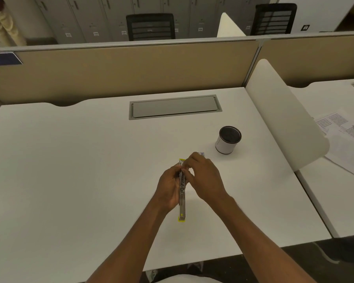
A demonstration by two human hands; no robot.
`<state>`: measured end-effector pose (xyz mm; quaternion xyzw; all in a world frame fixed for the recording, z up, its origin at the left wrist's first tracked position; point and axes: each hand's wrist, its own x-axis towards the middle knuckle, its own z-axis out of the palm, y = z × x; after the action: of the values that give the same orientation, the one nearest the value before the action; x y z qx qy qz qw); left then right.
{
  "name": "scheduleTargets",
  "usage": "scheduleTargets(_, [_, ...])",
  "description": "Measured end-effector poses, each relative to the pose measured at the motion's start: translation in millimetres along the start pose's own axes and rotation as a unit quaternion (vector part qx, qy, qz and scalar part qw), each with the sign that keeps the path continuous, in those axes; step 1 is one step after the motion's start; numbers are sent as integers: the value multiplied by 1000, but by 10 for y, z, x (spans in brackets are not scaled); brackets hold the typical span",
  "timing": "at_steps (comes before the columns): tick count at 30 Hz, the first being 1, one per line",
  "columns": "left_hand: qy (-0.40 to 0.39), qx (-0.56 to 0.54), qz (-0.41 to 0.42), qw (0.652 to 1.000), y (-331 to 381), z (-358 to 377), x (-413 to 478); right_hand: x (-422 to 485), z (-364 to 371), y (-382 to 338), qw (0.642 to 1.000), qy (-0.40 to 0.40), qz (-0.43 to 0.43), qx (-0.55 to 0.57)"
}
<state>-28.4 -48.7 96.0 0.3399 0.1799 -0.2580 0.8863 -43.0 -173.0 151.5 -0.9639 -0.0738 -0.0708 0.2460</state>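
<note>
Stapler (182, 193) is gripped by left hand (169, 188), its top pinched by right hand (204, 176). Fingertips could be nipped if the sprung top snaps shut.

A blue sign (3, 59) sits at the far left end of the tan desk wall (131, 68). Its white numbers read "10", and the part before them is cut off. Behind the desk wall stand grey lockers (95, 33), each with a little white tag, too small to read. Behind its right end, a small dark plate (305, 27) has a blurry white mark. In front of its right end, sheets of paper (339, 127) show tiny printed lines. In front of its middle, the stapler (182, 193) has a small yellow mark, too small to read.
</note>
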Motion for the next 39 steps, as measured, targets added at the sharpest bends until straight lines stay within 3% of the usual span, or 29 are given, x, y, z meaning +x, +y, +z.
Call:
scheduleTargets(12, [27, 120, 18, 992, -109, -82, 4, -69, 4, 102, 992, -107, -1, 62])
scheduleTargets(21, [75, 201, 37, 976, -211, -48, -37, -115, 80, 141, 986, -142, 18, 84])
scheduleTargets(30, [95, 205, 29, 974, -264, -13, -51, -136, 134, 179, 978, -174, 64, 92])
scheduleTargets(39, [77, 236, 20, 968, -187, 47, -81, -124, 141, 269, 975, -181, 56, 120])
